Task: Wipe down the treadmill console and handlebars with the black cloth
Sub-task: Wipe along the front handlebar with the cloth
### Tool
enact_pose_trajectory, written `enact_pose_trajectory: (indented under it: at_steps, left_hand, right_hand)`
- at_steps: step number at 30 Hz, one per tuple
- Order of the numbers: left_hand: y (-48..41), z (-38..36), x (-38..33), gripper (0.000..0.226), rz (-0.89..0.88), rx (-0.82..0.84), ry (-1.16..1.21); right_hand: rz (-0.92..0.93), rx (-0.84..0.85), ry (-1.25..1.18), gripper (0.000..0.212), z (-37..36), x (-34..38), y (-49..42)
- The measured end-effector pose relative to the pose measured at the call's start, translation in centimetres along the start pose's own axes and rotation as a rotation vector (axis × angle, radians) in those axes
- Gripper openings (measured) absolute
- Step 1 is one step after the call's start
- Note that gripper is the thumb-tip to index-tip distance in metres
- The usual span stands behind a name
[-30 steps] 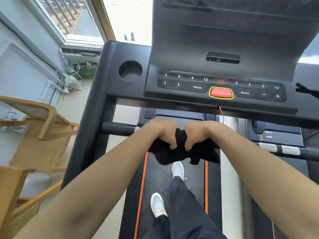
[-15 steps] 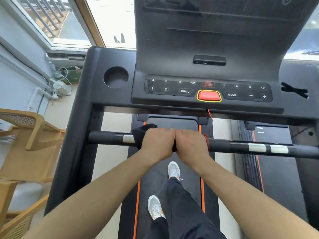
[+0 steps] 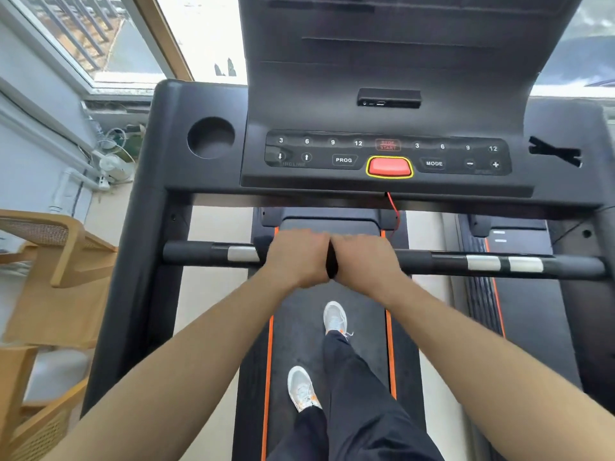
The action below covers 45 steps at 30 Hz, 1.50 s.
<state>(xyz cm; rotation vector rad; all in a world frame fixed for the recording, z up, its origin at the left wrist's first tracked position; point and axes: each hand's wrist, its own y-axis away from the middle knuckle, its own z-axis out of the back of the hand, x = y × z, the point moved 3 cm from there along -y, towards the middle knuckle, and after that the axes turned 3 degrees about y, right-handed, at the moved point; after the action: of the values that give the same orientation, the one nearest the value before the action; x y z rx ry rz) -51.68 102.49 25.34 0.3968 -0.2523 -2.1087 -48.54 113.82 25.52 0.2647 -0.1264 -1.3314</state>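
- Wiping the handlebar [image 3: 432,261]: your left hand [image 3: 298,257] and right hand [image 3: 364,261] sit side by side, fingers curled round the black cloth [image 3: 331,265] wrapped on it.
- Next move, judged: slide the cloth outward along the bar. The console [image 3: 386,154] likely follows.

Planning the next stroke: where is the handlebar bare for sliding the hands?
Bare: the black round handlebar left of the left hand to the upright, and right of the right hand past the silver bands. Crowded: the centre, both hands gripping the black cloth, thin red cord hanging just beyond.
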Motion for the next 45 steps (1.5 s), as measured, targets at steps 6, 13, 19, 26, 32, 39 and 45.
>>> enact_pose_trajectory:
  at_steps: [6, 13, 19, 26, 32, 39, 45]
  left_hand:
    - [1.2, -1.2, -1.2, 0.016, -0.013, -0.318, -0.078]
    - [-2.8, 2.0, 0.2, 0.029, 0.091, 0.773, 0.348]
    - [-0.3, 0.7, -0.4, 0.021, 0.043, 0.130, 0.027]
    - [4.3, -2.7, -1.4, 0.028, -0.018, -0.565, -0.015]
    - [7.5, -2.0, -0.5, 0.064, -0.039, -0.491, 0.200]
    - [6.8, 2.4, 0.5, 0.060, 0.077, -0.141, 0.578]
    - [4.4, 2.7, -0.2, 0.053, 0.141, -0.115, 0.388]
  right_hand:
    - [-0.029, -0.371, 0.108, 0.028, -1.4, 1.0, 1.1]
    - [0.082, 0.714, -0.315, 0.026, 1.9, -1.7, -2.9]
    - [-0.036, 0.084, -0.055, 0.013, -0.3, -0.9, -0.2]
    - [-0.061, -0.356, 0.006, 0.037, -1.2, 0.6, 3.5]
    - [0.029, -0.339, -0.244, 0.088, -1.0, 0.3, 7.9]
    - [-0.028, -0.358, -0.301, 0.056, 0.2, 0.0, 8.5]
    - [-0.054, -0.330, -0.377, 0.046, 1.3, -0.1, 8.9]
